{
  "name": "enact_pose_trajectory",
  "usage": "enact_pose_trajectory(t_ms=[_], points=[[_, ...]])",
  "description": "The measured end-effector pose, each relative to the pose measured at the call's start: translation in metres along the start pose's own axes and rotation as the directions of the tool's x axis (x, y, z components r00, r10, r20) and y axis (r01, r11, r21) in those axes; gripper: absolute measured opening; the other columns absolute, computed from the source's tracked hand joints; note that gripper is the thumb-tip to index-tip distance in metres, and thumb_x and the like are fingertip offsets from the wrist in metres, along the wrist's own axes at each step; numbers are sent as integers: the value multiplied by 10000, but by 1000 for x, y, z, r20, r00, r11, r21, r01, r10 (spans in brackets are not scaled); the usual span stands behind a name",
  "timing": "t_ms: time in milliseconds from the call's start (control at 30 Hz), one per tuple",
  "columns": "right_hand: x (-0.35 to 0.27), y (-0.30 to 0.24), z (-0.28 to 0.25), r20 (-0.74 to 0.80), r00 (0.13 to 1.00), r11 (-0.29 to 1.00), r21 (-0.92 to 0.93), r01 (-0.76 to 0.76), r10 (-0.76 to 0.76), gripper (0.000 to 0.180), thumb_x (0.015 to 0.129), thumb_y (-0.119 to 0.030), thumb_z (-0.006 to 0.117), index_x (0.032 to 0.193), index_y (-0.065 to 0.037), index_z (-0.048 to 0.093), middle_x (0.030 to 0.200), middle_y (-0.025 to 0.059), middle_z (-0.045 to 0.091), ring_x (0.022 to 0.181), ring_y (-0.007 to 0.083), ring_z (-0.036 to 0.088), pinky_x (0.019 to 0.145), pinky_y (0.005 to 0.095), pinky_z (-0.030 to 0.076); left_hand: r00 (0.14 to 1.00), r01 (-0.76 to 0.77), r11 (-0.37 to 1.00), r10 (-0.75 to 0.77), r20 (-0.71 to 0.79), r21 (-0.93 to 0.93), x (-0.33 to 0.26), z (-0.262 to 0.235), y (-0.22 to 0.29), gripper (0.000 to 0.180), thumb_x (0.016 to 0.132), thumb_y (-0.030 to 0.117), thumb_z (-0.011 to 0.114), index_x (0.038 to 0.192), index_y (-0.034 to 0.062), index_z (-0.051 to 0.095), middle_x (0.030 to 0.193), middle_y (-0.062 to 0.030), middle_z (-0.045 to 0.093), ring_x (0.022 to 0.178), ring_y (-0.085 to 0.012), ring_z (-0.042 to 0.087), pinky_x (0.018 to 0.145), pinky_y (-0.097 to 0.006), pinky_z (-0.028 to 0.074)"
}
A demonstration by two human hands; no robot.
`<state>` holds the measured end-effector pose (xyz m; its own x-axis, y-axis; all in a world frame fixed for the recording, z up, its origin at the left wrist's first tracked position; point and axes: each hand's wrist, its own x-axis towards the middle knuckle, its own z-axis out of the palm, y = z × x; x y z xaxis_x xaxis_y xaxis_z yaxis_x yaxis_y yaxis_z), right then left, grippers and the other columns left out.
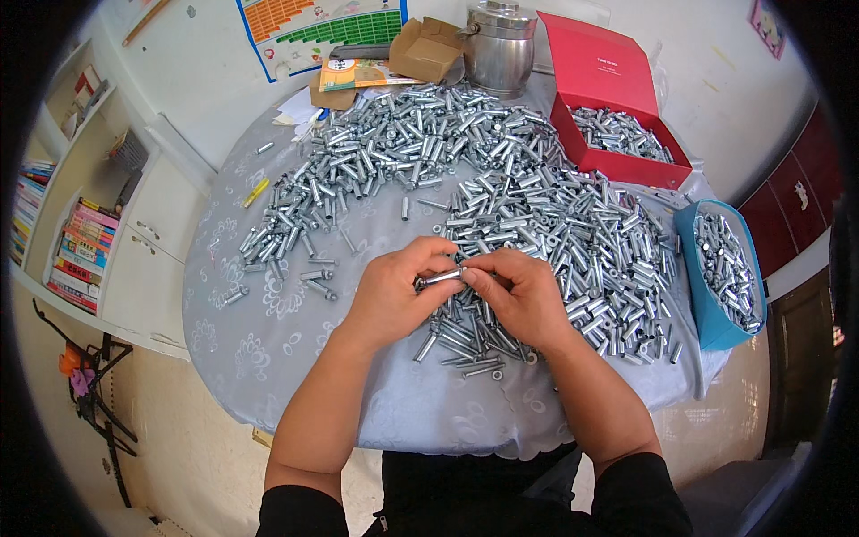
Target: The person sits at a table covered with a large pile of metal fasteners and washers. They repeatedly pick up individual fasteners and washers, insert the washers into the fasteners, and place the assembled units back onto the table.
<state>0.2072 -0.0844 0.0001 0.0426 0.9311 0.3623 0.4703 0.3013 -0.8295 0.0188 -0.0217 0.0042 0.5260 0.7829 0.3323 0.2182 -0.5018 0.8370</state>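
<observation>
Both hands meet over the near middle of the table, pinching one silvery expansion bolt (442, 278). My left hand (394, 291) closes its fingers around the bolt's left end. At the other end, the thumb and fingers of my right hand (523, 297) press together on it. Metal sleeves and bolts lie in a large heap (608, 268) to the right of and beyond my hands. Several longer bolts (456, 349) rest just below them. A few assembled-looking bolts (318, 282) lie apart to the left. My fingers hide part of the held bolt.
A red box (626, 170) with its lid up holds metal parts at the back right. Near the right edge stands a blue fabric bin (723, 336), also filled. A steel pot (501, 49), a cardboard box (428, 49) and a yellow pen (257, 192) are on the patterned tablecloth (259, 358).
</observation>
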Motion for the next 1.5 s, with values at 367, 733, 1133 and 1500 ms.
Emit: enact_pose_trajectory(t_ms=[367,733,1133,1500], points=[[0,5,-3,46,959,939,195,-285,281,173,944,-145,664,1026,5,687,813,38,671,677,86,586,593,243,464,961,275,902,-268,69,-332,3,-4,-12,238,854,52,735,1081,-12,706,831,-52,703,691,-87,632,639,-226,521],[1,11,3,-40,963,897,376,-234,268,184,925,-83,675,1089,-1,676,851,12,689,630,44,544,549,197,422,960,252,801,-280,33,-542,6,-4,-20,182,901,53,694,1064,-27,698,856,-97,719,662,-108,650,601,-235,545],[-1,15,1,-5,971,932,282,-227,239,216,916,-144,706,1094,-23,684,758,3,647,623,49,528,570,218,435,962,260,790,-263,76,-555,6,1,-19,163,909,36,677,1060,-22,694,873,-104,720,655,-107,648,592,-239,552],[-1,8,-2,-11,980,944,271,-189,200,193,916,-115,698,1084,-21,688,876,30,674,643,47,530,591,226,447,966,245,789,-246,75,-563,5,1,-22,163,907,28,674,1063,-12,694,861,-107,722,656,-104,647,595,-237,554]])
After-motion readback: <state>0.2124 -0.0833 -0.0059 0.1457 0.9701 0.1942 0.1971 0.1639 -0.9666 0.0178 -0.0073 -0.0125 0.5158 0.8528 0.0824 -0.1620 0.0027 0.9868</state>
